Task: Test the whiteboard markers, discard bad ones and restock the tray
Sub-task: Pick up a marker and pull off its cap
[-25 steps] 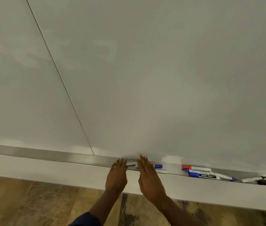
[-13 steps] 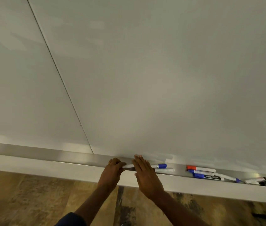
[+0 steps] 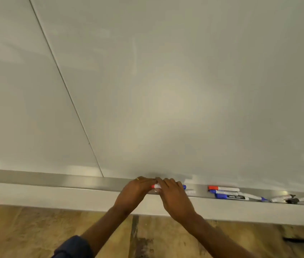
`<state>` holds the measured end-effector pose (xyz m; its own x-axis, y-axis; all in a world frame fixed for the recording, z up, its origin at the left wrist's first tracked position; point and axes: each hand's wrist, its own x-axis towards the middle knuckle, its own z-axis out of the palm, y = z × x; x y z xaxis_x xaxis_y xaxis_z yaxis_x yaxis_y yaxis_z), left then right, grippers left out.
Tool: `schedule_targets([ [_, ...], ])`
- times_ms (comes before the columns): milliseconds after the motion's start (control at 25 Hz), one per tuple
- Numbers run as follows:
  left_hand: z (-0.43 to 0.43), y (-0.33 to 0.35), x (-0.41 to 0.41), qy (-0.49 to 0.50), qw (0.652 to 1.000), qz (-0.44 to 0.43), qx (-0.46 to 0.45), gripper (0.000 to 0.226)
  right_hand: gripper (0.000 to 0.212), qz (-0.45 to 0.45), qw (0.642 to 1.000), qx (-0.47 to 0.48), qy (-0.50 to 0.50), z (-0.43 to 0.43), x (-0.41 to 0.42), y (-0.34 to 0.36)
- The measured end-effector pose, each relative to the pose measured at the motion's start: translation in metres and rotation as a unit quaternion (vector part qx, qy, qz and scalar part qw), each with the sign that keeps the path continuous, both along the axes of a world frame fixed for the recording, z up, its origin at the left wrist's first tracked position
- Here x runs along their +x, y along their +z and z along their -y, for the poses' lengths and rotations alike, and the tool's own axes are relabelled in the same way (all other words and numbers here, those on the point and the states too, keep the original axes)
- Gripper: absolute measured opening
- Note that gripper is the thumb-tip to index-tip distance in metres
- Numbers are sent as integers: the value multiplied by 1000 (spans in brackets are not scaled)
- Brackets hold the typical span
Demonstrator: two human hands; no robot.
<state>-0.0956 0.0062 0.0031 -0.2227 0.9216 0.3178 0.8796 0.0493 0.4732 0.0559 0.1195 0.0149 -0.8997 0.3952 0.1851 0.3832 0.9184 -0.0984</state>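
Whiteboard (image 3: 166, 81) fills most of the view, w/ a thin panel seam (image 3: 63, 81) running diagonally down to the metal tray (image 3: 54, 178) along its bottom edge. White ledge (image 3: 35, 196) sits under that, wood floor (image 3: 17, 229) below. Dark blue sleeve (image 3: 73, 246) shows at bottom, on the L arm.

The left hand (image 3: 134, 190), ring (image 3: 137, 178) on one finger, reaches into the tray. Its fingers are curled together, tips closed on a red-ended marker (image 3: 154, 186) lying in the tray between both hands. The right hand (image 3: 175, 197) meets the left there, fingers bent down over that marker & others; can't tell if they grip anything. A blue cap (image 3: 184, 187) and a white marker end (image 3: 190, 192) poke out just R of it.

Further R in the tray, apart from the hands, is a tight cluster: red-capped marker (image 3: 222, 188), blue-capped marker (image 3: 224, 192), black-label marker (image 3: 231, 197). Near the R edge lie black-capped markers (image 3: 285, 198) and one more blue cap.
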Motion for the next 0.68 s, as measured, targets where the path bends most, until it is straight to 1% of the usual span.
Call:
schedule_targets([
  [40, -5, 7, 3, -34, 999, -39, 6, 40, 36, -29, 999, 6, -20, -2, 9, 6],
  [80, -11, 14, 8, -55, 996, -63, 14, 43, 41, -57, 997, 0, -43, -3, 18, 13],
  [120, -17, 23, 14, -72, 995, -71, 22, 44, 45, -83, 995, -10, -63, -4, 27, 20],
  [200, -33, 40, 28, -102, 991, -82, 39, 42, 43, -114, 988, -21, -99, -9, 47, 36],
  [320, -55, 66, 52, -162, 979, -113, 52, 46, 39, -110, 983, 7, -148, -15, 81, 64],
  [400, -69, 81, 72, -203, 967, -146, 49, 46, 40, -96, 979, 22, -180, -18, 107, 80],
  [440, -75, 89, 81, -217, 962, -160, 42, 47, 42, -92, 976, 14, -197, -19, 120, 87],
  [520, -84, 108, 95, -208, 961, -177, 43, 47, 53, -104, 963, -20, -249, -25, 150, 100],
  [560, -88, 118, 99, -193, 963, -183, 54, 43, 57, -116, 953, -46, -276, -31, 168, 103],
  [640, -97, 147, 110, -144, 962, -206, 105, 24, 55, -130, 933, -140, -304, -46, 210, 111],
  [680, -100, 168, 119, -113, 965, -200, 126, 27, 49, -129, 924, -190, -306, -52, 231, 112],
])
